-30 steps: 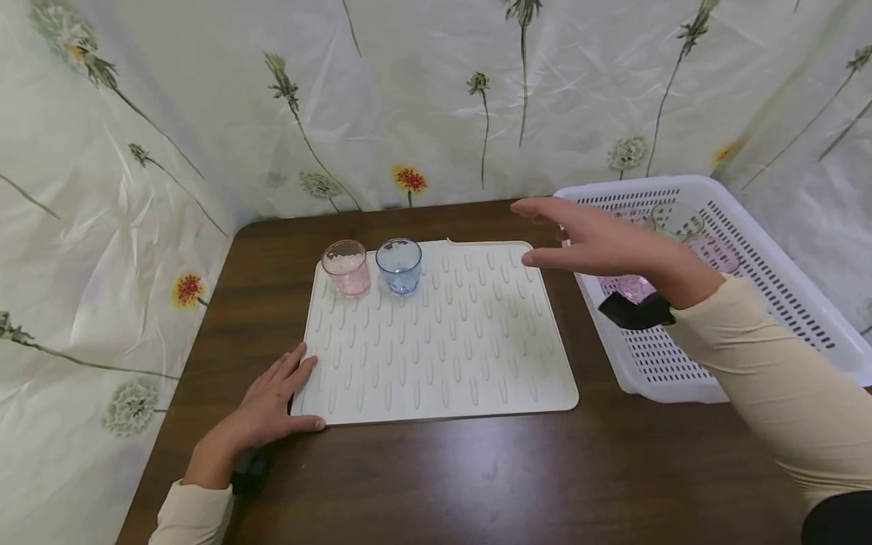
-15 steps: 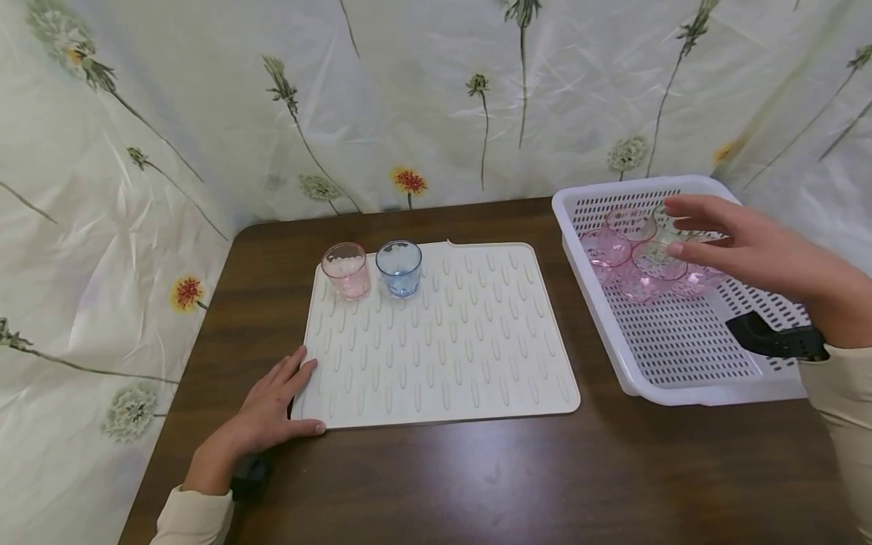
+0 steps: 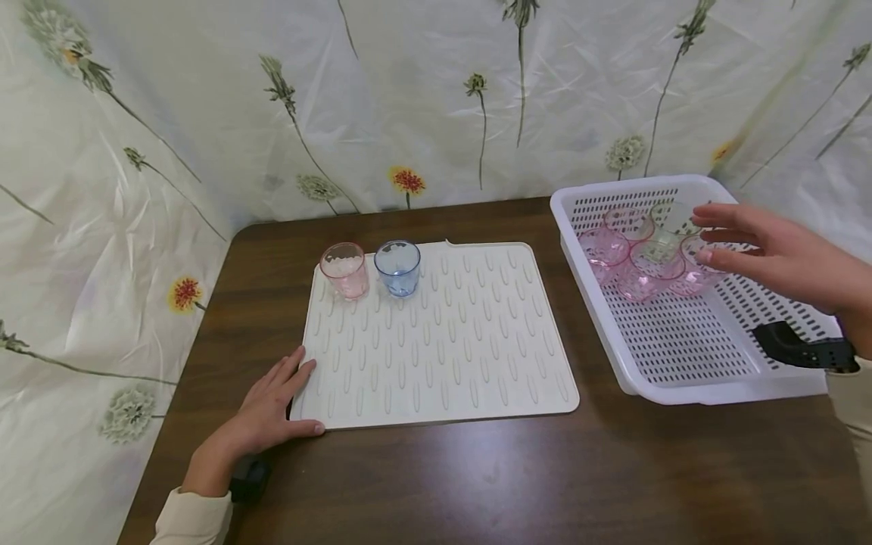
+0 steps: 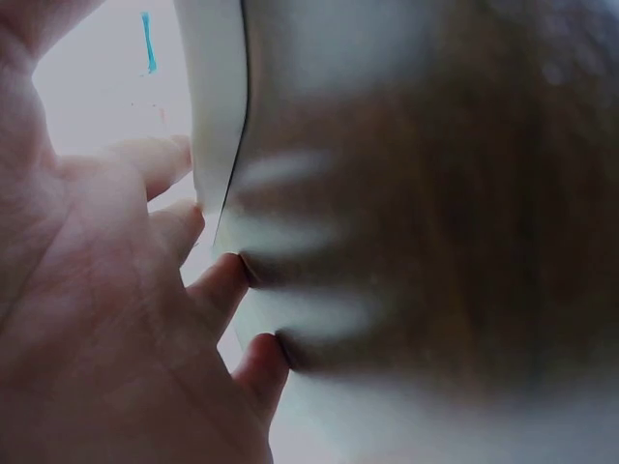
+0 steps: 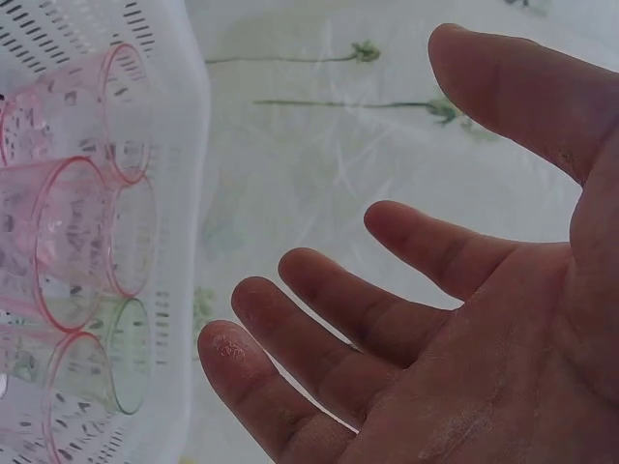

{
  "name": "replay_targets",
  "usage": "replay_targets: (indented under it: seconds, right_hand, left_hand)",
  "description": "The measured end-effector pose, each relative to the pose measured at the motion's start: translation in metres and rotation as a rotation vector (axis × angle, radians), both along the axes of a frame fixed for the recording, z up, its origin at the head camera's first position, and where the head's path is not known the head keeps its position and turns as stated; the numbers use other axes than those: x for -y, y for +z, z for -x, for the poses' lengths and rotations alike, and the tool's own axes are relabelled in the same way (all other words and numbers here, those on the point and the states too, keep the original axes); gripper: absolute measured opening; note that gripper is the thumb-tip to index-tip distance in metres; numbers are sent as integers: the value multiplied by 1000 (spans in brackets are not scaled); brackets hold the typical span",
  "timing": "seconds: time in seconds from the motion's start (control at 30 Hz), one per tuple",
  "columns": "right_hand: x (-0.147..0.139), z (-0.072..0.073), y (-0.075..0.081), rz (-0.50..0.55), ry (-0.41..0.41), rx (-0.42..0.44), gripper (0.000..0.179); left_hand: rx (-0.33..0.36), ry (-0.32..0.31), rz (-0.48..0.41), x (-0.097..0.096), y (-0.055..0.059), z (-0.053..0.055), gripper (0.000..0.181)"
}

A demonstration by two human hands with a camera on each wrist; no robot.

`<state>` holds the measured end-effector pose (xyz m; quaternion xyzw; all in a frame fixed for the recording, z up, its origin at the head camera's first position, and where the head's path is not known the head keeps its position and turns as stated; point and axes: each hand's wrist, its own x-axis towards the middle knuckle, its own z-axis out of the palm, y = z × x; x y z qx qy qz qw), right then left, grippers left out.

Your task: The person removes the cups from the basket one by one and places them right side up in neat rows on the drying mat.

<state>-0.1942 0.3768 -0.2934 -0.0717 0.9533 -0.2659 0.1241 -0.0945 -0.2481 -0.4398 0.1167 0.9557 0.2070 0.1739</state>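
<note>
My left hand (image 3: 271, 405) rests at the near left corner of a white ribbed drying mat (image 3: 443, 341), fingers spread, fingertips on its left edge. Above the white perforated basket (image 3: 681, 390) hovers my right hand (image 3: 783, 246), fingers extended and nothing in its grasp. Under and beside its fingertips stand several clear glasses in the basket: pink ones such as the front pink glass (image 3: 647, 272), plus a green glass (image 3: 671, 216) at the back. On the mat's far left part a pink glass (image 3: 345, 272) and a blue glass (image 3: 398, 269) stand upright side by side.
A dark brown wooden table (image 3: 477, 484) carries the mat and the basket. Behind and to the left hangs a pale flowered sheet (image 3: 409, 98), close to the table's back edge. The basket's raised rim borders the glasses.
My right hand has moved from over the mat's right edge rightward to above the basket's glasses. The left hand and the two glasses on the mat stay in place.
</note>
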Motion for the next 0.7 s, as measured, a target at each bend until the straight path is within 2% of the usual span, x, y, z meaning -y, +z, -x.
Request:
replay_targets:
  seconds: [0.23,0.7]
  right_hand:
    - [-4,0,-3,-24,-22,28,86]
    - [-18,7,-19,-5,6,-25,82]
  left_hand:
    - [-9,2,-1,0,0,-1,103]
    - [3,-2,4,-1,0,1,103]
